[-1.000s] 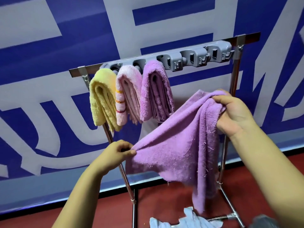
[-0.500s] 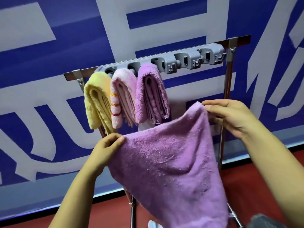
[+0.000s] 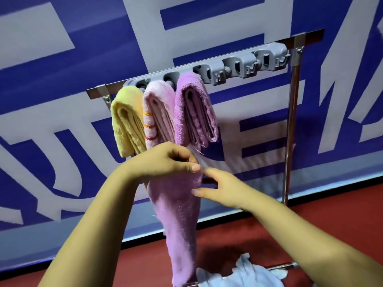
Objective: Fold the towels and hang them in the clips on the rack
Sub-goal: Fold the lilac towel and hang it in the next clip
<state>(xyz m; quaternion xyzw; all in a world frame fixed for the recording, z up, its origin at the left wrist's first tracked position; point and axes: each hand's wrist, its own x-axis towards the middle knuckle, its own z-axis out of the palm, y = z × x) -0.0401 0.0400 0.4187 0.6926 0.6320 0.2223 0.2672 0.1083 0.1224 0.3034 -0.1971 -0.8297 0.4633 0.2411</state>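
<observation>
So three towels are already up in the clip strip [image 3: 238, 67]: yellow towel [image 3: 126, 121], pink towel [image 3: 157, 112], purple towel [image 3: 194, 108]. The fourth, a lilac towel [image 3: 178, 214], hangs doubled from the left hand [image 3: 165, 160], which pinches its top. The right hand [image 3: 219, 189] is loose-fingered beside it. Three clips look free; a pale blue towel [image 3: 244, 272] waits on the floor.

fuzzy terry-cloth towel [image 3: 182, 214]; shiny metal rack [image 3: 290, 125]; matt plastic clips [image 3: 238, 67].

Rack [image 3: 291, 121]: set before the wall.
Clips [image 3: 238, 67]: three hung towels [image 3: 194, 112] at left, the rest at right.
Held towel [image 3: 180, 214]: hung near, below them.
</observation>
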